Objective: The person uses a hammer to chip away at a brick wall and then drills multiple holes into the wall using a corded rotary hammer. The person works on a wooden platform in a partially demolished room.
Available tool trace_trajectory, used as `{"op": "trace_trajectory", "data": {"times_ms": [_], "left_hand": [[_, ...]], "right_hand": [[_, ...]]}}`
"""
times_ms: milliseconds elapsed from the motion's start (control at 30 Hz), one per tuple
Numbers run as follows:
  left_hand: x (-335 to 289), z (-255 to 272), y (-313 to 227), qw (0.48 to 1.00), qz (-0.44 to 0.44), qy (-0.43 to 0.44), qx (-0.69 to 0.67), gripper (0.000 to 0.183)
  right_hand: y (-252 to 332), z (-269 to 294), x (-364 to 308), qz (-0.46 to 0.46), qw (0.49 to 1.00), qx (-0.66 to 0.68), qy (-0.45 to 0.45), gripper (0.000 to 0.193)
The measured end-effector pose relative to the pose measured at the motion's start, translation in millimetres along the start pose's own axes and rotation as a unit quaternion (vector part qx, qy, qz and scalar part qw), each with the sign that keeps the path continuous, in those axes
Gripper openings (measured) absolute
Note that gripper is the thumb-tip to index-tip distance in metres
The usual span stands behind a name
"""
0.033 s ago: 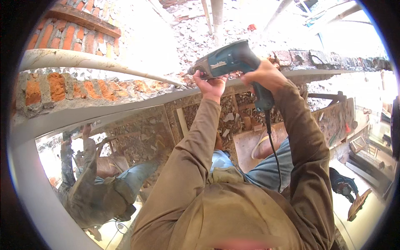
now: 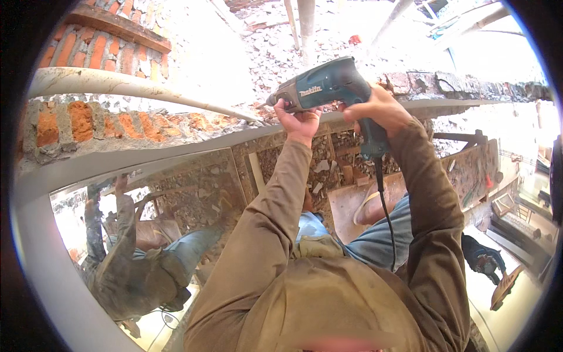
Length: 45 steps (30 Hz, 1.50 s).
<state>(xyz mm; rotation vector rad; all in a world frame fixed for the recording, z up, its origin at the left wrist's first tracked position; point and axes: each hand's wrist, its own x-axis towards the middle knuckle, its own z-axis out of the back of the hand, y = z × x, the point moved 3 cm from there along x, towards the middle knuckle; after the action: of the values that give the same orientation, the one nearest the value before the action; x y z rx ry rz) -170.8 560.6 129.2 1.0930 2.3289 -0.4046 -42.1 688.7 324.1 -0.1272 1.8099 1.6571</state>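
Note:
A teal and dark-grey rotary hammer drill [image 2: 331,82] is held out in front of me, its nose pointing left toward the broken top of a brick wall [image 2: 193,122]. Under its front housing my left hand [image 2: 300,122] is closed, palm up. My right hand [image 2: 380,110] wraps the rear pistol handle. From the handle's base a black power cord [image 2: 384,202] hangs down past my leg. The drill's tip is near the rubble on the wall top; glare and clutter hide whether it touches.
A pale pole [image 2: 135,87] slants along the wall top. Below lie planks [image 2: 469,174] and broken masonry, with my sandalled foot [image 2: 375,205] on a board. A reflective pane [image 2: 146,234] at left mirrors me. At lower right, a dark tool [image 2: 484,261] rests on a pale surface.
The drill's rear end and my right hand have shifted slightly to the right. My left hand keeps its place under the front, and both hands still hold the drill.

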Motion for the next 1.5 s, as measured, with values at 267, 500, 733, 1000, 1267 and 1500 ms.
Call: {"op": "trace_trajectory", "data": {"times_ms": [267,500,733,1000,1267,1500], "left_hand": [[-16,-5,4,0.999,-0.005,0.011,0.03,0.063],[-12,-28,-8,1.0,0.007,0.002,0.009,0.066],[-95,1,-49,0.927,-0.024,0.05,0.371,0.081],[-273,-111,-258,0.038,-0.788,0.06,0.611,0.064],[-229,-194,-315,-0.006,-0.752,-0.002,0.659,0.119],[-212,-202,-305,0.053,-0.795,0.054,0.602,0.115]], "right_hand": [[-19,-18,-34,0.042,0.997,0.063,-0.033,0.051],[-5,-6,6,-0.033,0.997,-0.059,-0.043,0.01],[-10,5,25,-0.075,0.996,-0.048,-0.032,0.018],[-29,-3,22,-0.031,0.998,0.027,-0.056,0.013],[-52,-32,22,-0.1,0.991,0.027,-0.085,0.013],[-45,-14,54,-0.068,0.995,0.057,-0.05,0.013]]}}
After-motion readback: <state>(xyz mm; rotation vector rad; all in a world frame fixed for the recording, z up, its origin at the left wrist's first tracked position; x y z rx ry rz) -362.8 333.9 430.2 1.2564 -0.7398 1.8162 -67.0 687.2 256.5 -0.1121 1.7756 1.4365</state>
